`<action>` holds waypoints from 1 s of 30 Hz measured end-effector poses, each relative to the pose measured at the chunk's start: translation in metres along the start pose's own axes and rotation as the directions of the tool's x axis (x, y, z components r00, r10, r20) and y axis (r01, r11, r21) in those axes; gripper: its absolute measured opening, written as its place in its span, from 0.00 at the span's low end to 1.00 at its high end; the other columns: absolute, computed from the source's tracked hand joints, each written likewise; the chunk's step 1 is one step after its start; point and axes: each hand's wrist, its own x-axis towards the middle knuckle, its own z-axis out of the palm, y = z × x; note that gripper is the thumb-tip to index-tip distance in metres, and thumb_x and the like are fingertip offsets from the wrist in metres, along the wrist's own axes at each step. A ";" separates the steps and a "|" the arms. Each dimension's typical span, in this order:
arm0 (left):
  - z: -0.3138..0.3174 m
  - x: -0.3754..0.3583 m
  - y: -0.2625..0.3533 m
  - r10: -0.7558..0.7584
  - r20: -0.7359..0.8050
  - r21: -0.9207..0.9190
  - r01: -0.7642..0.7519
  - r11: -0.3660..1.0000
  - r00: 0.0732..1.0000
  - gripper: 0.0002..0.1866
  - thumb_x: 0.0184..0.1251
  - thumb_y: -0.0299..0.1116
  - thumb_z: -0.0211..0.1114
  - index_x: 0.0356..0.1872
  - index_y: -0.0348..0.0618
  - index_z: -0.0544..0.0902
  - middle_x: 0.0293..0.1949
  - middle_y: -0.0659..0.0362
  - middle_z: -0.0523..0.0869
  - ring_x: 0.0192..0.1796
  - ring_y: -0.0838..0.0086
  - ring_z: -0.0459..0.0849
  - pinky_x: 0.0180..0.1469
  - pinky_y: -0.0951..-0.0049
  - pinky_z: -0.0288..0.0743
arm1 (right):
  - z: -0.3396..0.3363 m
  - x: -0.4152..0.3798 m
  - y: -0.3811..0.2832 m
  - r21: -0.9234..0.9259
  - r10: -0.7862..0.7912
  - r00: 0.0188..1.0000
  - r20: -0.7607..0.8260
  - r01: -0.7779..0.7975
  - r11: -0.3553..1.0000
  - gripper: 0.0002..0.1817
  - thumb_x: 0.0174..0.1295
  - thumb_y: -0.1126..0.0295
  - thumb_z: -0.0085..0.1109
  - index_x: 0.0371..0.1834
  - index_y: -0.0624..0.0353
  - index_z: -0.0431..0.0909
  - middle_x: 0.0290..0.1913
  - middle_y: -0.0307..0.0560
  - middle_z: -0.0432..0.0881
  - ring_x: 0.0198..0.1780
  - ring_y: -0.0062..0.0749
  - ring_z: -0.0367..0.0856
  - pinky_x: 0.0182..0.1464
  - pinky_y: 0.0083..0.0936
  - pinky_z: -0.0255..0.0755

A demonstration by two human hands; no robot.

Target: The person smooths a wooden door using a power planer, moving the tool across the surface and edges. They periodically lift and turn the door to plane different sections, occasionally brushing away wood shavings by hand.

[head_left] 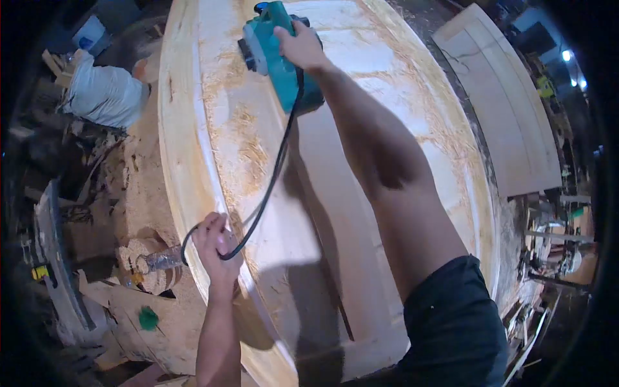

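A green electric planer point(278, 64) rests on the large pale wooden panel point(361, 322), toward its far end. My right hand point(301, 46) is wrapped round the planer's handle. From the tool a black power cord point(278, 164) runs back toward me and passes through my left hand point(218, 248). The fingers of that hand are closed round the cord, above the panel's left edge. Curly wood shavings point(248, 148) lie over the panel's surface around the planer.
On the right another wooden panel point(503, 106) lies alongside. A stuffed white sack point(106, 90) stands at the left, with a round log piece point(149, 266) lower down. Sawdust and wood scraps cover the floor. Offcuts point(529, 329) are piled at the lower right.
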 end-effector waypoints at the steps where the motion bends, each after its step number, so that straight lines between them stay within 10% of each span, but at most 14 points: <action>1: 0.001 -0.001 -0.003 0.020 -0.025 0.003 -0.020 1.000 0.999 0.20 0.78 0.41 0.50 0.53 0.37 0.85 0.55 0.46 0.82 0.56 0.50 0.76 0.63 0.56 0.67 | -0.023 -0.037 -0.027 0.040 0.187 0.978 0.087 -0.191 0.981 0.33 0.68 0.47 0.56 0.67 0.62 0.73 0.55 0.67 0.84 0.61 0.63 0.80 0.64 0.46 0.71; 4: 0.000 0.000 0.004 0.012 -0.045 -0.046 -0.014 0.999 0.999 0.23 0.79 0.43 0.47 0.54 0.36 0.84 0.55 0.46 0.82 0.57 0.50 0.76 0.65 0.54 0.66 | -0.081 -0.165 -0.054 0.104 0.114 0.993 0.036 -0.117 0.988 0.30 0.71 0.51 0.57 0.67 0.62 0.72 0.56 0.70 0.83 0.58 0.64 0.81 0.61 0.46 0.74; 8: -0.003 -0.005 0.001 0.172 -0.124 0.025 -0.170 0.985 0.977 0.25 0.79 0.47 0.46 0.54 0.34 0.81 0.55 0.42 0.81 0.58 0.49 0.76 0.65 0.51 0.65 | -0.186 -0.379 -0.136 0.058 0.390 0.921 0.020 -0.390 0.919 0.30 0.71 0.60 0.61 0.72 0.64 0.69 0.62 0.65 0.80 0.64 0.54 0.80 0.65 0.40 0.72; 12: -0.008 -0.016 0.017 0.303 0.183 -0.039 -0.301 0.953 0.935 0.27 0.70 0.50 0.59 0.60 0.38 0.80 0.60 0.45 0.78 0.61 0.48 0.72 0.67 0.52 0.63 | -0.260 -0.549 -0.150 0.083 0.315 0.945 0.088 -0.323 0.943 0.30 0.69 0.66 0.60 0.71 0.71 0.68 0.60 0.64 0.81 0.62 0.48 0.82 0.63 0.39 0.74; 25: -0.002 -0.002 0.011 0.218 0.288 -0.080 -0.203 0.976 0.932 0.32 0.70 0.55 0.57 0.63 0.38 0.78 0.66 0.46 0.76 0.63 0.47 0.72 0.68 0.50 0.63 | -0.149 -0.272 -0.097 0.090 0.312 0.950 -0.027 -0.308 0.947 0.24 0.70 0.60 0.62 0.63 0.63 0.76 0.45 0.62 0.88 0.48 0.49 0.89 0.51 0.38 0.80; 30: -0.004 -0.001 0.037 0.145 0.252 -0.068 -0.132 0.989 0.957 0.19 0.68 0.42 0.66 0.51 0.38 0.82 0.61 0.46 0.80 0.60 0.51 0.76 0.64 0.54 0.69 | -0.092 -0.143 -0.057 0.046 0.215 0.973 -0.087 -0.211 0.976 0.22 0.70 0.52 0.59 0.55 0.59 0.81 0.44 0.66 0.87 0.47 0.60 0.86 0.52 0.43 0.78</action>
